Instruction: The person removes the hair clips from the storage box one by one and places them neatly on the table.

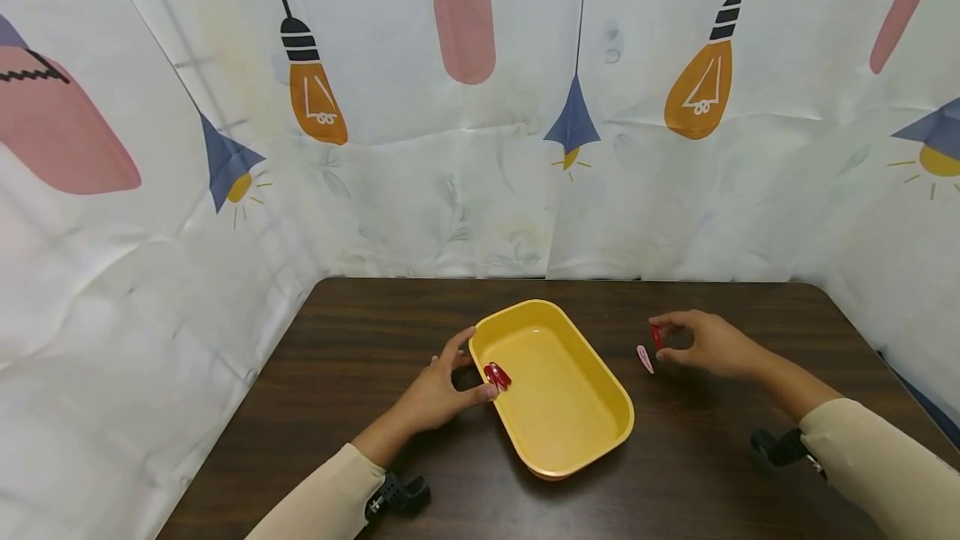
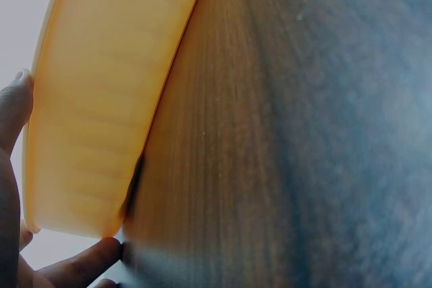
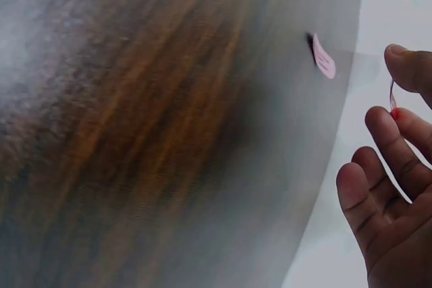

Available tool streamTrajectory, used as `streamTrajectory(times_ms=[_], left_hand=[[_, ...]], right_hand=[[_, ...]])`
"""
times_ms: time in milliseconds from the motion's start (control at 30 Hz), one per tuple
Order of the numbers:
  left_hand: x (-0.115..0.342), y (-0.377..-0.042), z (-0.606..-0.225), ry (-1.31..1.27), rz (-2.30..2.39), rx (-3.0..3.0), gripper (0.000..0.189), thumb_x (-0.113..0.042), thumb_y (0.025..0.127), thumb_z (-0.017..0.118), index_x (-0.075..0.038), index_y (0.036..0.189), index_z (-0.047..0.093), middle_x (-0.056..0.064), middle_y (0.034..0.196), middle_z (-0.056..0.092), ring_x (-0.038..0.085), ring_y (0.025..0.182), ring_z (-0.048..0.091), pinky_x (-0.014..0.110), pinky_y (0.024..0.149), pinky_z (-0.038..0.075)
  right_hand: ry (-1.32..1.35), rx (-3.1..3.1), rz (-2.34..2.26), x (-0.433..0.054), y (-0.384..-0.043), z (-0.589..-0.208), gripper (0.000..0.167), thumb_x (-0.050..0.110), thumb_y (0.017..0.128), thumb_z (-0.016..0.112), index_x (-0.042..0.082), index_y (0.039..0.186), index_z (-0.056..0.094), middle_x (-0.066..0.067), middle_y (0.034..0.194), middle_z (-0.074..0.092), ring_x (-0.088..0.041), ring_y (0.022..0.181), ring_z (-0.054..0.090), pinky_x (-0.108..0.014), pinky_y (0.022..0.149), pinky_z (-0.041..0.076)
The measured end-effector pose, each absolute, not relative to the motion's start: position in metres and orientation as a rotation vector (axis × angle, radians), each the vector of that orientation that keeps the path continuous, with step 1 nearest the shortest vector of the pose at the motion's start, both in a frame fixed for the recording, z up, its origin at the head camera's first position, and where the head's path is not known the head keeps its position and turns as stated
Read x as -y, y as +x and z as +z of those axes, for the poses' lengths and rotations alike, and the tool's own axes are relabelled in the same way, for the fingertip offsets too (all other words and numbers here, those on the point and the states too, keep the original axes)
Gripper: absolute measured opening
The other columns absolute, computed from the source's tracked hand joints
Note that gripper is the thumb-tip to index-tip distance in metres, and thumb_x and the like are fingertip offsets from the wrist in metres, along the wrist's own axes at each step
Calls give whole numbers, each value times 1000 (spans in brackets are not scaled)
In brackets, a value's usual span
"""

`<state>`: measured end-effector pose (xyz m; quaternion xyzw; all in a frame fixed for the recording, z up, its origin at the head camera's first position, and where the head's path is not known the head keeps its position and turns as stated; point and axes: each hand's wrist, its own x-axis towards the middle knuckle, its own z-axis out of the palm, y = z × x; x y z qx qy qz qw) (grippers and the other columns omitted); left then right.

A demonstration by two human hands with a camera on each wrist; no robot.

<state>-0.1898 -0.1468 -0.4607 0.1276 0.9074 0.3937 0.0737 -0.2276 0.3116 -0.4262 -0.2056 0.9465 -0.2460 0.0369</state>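
A yellow plastic tray [image 1: 564, 394] stands at an angle on the table. My left hand [image 1: 438, 392] holds its left side, thumb on the rim and fingers round the far left corner. Shiny red hair clips [image 1: 497, 376] lie inside the tray, close to that thumb. To the right of the tray, my right hand [image 1: 712, 346] pinches a red hair clip [image 1: 657, 336] between thumb and fingertips, above the table. Just left of this hand a pink hair clip [image 1: 645, 359] lies on the table. In the right wrist view the held clip [image 3: 393, 101] shows edge-on.
The dark wood-grain table [image 1: 375, 332] has rounded far corners. A white curtain [image 1: 450, 190] printed with lamps and bulbs hangs behind it and along the sides. Each wrist wears a black strap mount [image 1: 401, 497].
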Motion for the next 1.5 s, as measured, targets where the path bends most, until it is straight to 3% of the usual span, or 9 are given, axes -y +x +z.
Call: streamTrajectory(times_ms=[867,1500], left_hand=[[147,-189,-465,372,1175,-2726,100,-63,81,79,-41,161,24,5,140,62,43,139,43,70,104,37],[146,-190,-460,365,1185,-2721,100,-63,81,80,-41,161,24,7,140,61,41,135,48,69,103,38]], right_hand=[[-682,-2859,-761,-315,-227,-454,60,36,89,82,3,136,65,2,110,70,-23,103,60,-54,90,51],[-727,-2877,-683,-313,-229,-454,56,40,88,82,9,134,69,-9,126,66,-36,116,55,-63,96,46]])
